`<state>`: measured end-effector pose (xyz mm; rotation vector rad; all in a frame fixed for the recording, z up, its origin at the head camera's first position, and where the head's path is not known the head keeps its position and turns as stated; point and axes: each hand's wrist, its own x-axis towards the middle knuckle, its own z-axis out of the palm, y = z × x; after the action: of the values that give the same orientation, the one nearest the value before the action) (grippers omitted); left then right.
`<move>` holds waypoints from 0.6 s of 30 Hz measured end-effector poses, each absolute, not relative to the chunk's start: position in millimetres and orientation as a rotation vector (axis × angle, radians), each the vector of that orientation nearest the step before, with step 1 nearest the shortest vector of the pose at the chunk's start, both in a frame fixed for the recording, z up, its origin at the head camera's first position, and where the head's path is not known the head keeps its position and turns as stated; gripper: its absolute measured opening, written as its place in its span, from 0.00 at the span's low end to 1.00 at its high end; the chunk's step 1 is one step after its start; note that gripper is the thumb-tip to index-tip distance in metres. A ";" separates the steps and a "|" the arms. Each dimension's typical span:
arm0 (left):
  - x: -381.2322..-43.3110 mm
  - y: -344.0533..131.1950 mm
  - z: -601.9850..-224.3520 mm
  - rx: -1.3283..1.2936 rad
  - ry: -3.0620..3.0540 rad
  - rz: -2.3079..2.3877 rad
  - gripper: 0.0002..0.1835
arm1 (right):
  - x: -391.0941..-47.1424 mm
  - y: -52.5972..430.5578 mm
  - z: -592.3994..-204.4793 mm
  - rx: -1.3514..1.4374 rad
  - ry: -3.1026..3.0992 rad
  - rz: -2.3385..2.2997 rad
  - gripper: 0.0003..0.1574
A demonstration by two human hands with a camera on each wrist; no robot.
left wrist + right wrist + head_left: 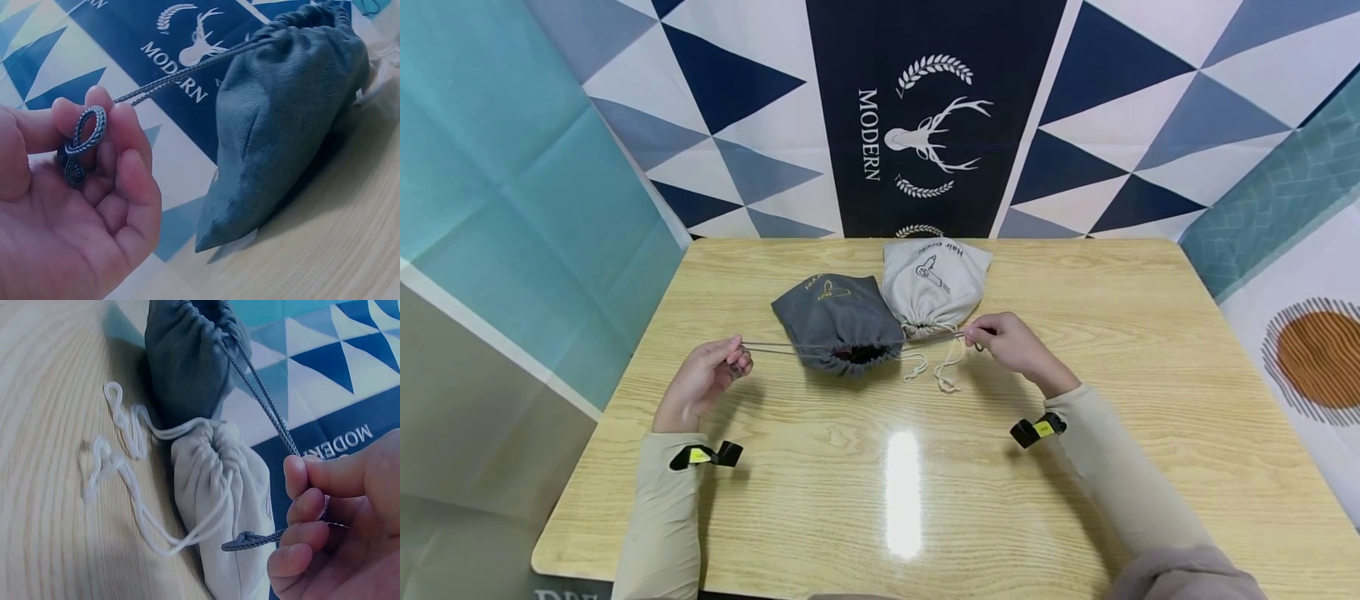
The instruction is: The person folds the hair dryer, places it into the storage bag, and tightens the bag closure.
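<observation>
A dark grey drawstring bag (842, 312) with a yellow print lies on the table, its gathered mouth partly open toward me. My left hand (703, 379) pinches one grey drawstring (181, 74), which runs taut from the bag's left side; a looped end lies over the fingers. On the other side my right hand (1011, 346) pinches the opposite grey drawstring (265, 403), also taut, with its knotted end hanging out below the fingers. Beside the grey bag lies a white drawstring bag (936, 279) with a hair dryer print, its mouth gathered. What the bags contain is hidden.
White cords (951, 371) of the white bag trail loosely on the wooden table (805, 483). A patterned cloth (752, 108) with a deer print hangs behind the table's back edge. Light reflects off the tabletop in front of the bags.
</observation>
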<state>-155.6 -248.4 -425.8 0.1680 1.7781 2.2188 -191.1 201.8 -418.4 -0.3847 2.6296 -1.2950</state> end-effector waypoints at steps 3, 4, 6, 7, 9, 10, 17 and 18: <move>-156.2 -250.8 -425.0 0.152 1.687 2.296 0.24 | -190.8 205.8 -417.5 -0.346 2.631 -1.310 0.17; -156.4 -251.3 -425.0 0.143 1.651 2.327 0.24 | -191.0 206.5 -417.3 -0.341 2.630 -1.314 0.17; -156.2 -252.9 -424.8 0.123 1.597 2.380 0.24 | -191.5 207.6 -417.2 -0.339 2.631 -1.315 0.17; -156.0 -254.2 -425.1 0.108 1.573 2.410 0.24 | -191.7 208.0 -417.0 -0.342 2.633 -1.312 0.17; -155.3 -257.2 -425.0 0.080 1.526 2.467 0.24 | -191.9 208.9 -416.6 -0.345 2.637 -1.307 0.17; -154.9 -258.9 -425.0 0.071 1.503 2.496 0.24 | -191.8 209.3 -416.2 -0.345 2.639 -1.304 0.17; -153.0 -263.5 -420.8 0.186 1.525 2.509 0.25 | -190.8 213.5 -410.5 -0.332 2.596 -1.329 0.17; -152.6 -263.1 -419.7 0.201 1.566 2.496 0.25 | -191.0 214.0 -409.6 -0.342 2.580 -1.346 0.17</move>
<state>-152.6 -263.1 -419.7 0.2013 1.5657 2.4955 -191.0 214.0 -409.6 -0.3423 2.5799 -1.3456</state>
